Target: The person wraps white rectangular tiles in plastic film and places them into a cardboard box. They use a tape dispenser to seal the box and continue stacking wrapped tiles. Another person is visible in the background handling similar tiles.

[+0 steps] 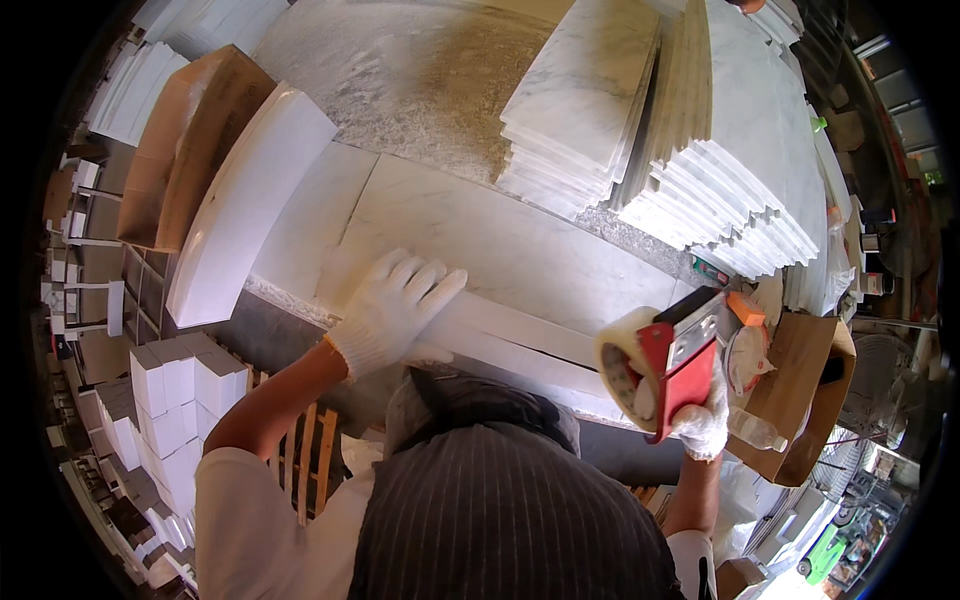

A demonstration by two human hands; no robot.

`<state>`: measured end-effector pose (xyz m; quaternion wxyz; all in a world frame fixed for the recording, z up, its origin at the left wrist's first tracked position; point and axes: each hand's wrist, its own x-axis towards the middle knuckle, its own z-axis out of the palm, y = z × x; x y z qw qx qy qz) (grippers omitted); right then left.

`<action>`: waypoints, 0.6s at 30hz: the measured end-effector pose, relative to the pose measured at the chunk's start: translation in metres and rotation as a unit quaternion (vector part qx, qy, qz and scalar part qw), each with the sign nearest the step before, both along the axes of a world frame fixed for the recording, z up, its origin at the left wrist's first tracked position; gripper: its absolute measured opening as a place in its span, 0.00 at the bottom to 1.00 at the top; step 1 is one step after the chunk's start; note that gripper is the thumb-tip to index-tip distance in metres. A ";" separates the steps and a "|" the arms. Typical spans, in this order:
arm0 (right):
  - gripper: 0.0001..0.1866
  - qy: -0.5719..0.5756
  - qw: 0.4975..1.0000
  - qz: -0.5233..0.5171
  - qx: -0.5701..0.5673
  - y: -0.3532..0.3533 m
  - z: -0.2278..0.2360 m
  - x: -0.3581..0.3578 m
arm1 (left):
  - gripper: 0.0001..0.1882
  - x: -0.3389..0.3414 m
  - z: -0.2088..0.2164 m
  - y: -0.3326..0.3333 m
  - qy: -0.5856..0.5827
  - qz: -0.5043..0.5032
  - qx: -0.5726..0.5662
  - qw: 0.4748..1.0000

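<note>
My left hand [393,312], in a white knit glove, grips the left end of a long, narrow white piece [515,325]. Its fingers reach over the far side, and the thumb lies along the near edge. The piece lies lengthwise along the near edge of the bench, on pale marble-look slabs [460,225]. In my right hand [703,418], also gloved, is a red tape gun [685,375] with a wide roll of tape [628,365]. It is held up above the right part of the bench. The fingers round its handle are partly hidden.
Stacks of marble-look tiles [730,170] stand at the back right. At left, a brown carton [190,150] sits beside a white curved-looking panel [250,200]. An open carton [800,390] and a clear plastic bottle [757,430] are at right. White boxes [175,400] are piled at lower left.
</note>
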<state>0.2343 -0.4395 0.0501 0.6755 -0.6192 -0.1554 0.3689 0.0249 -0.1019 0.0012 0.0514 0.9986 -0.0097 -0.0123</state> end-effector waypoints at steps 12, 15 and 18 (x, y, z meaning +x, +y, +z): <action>0.23 0.053 0.933 0.344 -0.093 0.092 -0.041 -0.027 | 0.48 -0.008 0.003 0.007 -0.049 0.024 -0.108 0.993; 0.22 0.064 0.920 0.373 -0.102 0.106 -0.015 -0.023 | 0.45 -0.016 0.007 -0.004 -0.115 0.112 -0.341 0.926; 0.22 0.018 0.916 0.392 -0.089 0.111 -0.009 -0.024 | 0.39 -0.019 0.031 -0.031 -0.060 0.193 -0.674 0.710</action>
